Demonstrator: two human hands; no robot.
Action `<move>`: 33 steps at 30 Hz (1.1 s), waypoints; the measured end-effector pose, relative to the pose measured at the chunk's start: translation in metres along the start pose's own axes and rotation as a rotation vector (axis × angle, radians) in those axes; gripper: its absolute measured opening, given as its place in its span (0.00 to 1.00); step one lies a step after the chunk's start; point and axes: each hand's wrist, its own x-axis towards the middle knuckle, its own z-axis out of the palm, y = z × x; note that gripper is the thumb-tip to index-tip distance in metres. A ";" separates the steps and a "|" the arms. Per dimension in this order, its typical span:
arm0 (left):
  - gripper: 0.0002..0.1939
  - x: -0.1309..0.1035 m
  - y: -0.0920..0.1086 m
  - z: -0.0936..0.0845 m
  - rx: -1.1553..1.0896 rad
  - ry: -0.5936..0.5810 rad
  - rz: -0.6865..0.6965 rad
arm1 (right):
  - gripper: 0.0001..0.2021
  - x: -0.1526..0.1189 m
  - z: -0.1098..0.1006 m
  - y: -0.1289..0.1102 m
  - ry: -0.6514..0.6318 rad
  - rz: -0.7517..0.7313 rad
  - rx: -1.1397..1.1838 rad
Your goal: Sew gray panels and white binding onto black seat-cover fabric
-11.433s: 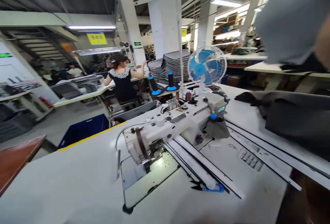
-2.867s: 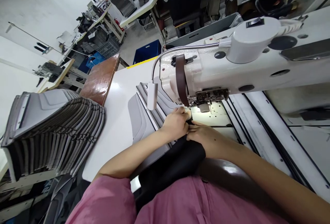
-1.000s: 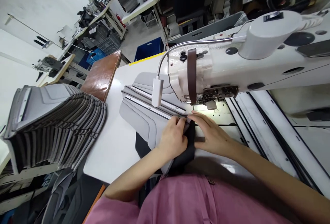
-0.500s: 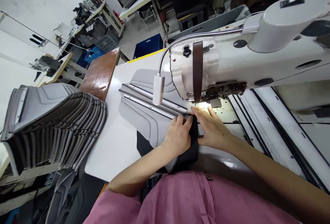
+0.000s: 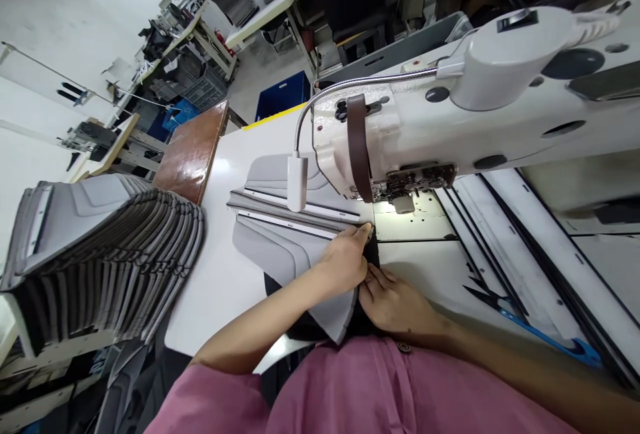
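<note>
Grey fabric; 2 hands; white table; blue crate beyond

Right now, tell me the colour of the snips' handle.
Blue handle, seen best in the head view.

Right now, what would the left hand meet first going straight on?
Likely the left hand would meet the lit metal plate, just past its fingertips. Depth is unclear in this one view; it might pass over the plate and brush the low parts of the machine head.
</note>
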 end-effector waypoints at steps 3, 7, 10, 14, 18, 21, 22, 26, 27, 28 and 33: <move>0.34 0.007 0.005 -0.002 0.030 0.010 -0.045 | 0.12 0.002 0.000 0.010 -0.009 0.034 0.014; 0.29 0.022 0.009 -0.014 0.043 0.013 -0.076 | 0.12 0.004 0.003 0.019 -0.044 0.054 0.053; 0.23 0.034 0.010 -0.022 0.068 0.035 -0.060 | 0.12 0.006 0.004 0.028 -0.059 0.068 0.042; 0.19 0.038 0.008 -0.016 0.086 0.116 -0.070 | 0.12 0.007 0.004 0.032 -0.042 0.100 0.031; 0.26 0.021 0.009 0.005 0.039 0.219 -0.050 | 0.11 0.000 0.008 0.010 0.101 0.063 0.001; 0.32 0.010 0.013 0.018 0.089 0.228 -0.062 | 0.11 -0.005 0.015 -0.012 0.181 0.020 -0.021; 0.33 0.009 0.015 0.020 0.120 0.221 -0.078 | 0.12 -0.006 0.017 -0.016 0.175 0.007 -0.024; 0.32 0.009 0.020 0.022 0.257 0.183 -0.102 | 0.12 -0.009 0.021 -0.020 0.148 -0.027 -0.018; 0.32 0.009 0.021 0.021 0.282 0.176 -0.106 | 0.11 -0.009 0.021 -0.018 0.142 -0.031 -0.009; 0.32 0.010 0.022 0.020 0.303 0.169 -0.115 | 0.11 -0.009 0.021 -0.017 0.134 -0.031 0.001; 0.31 0.011 0.024 0.021 0.409 0.131 -0.113 | 0.10 -0.010 0.019 -0.016 0.108 -0.027 0.030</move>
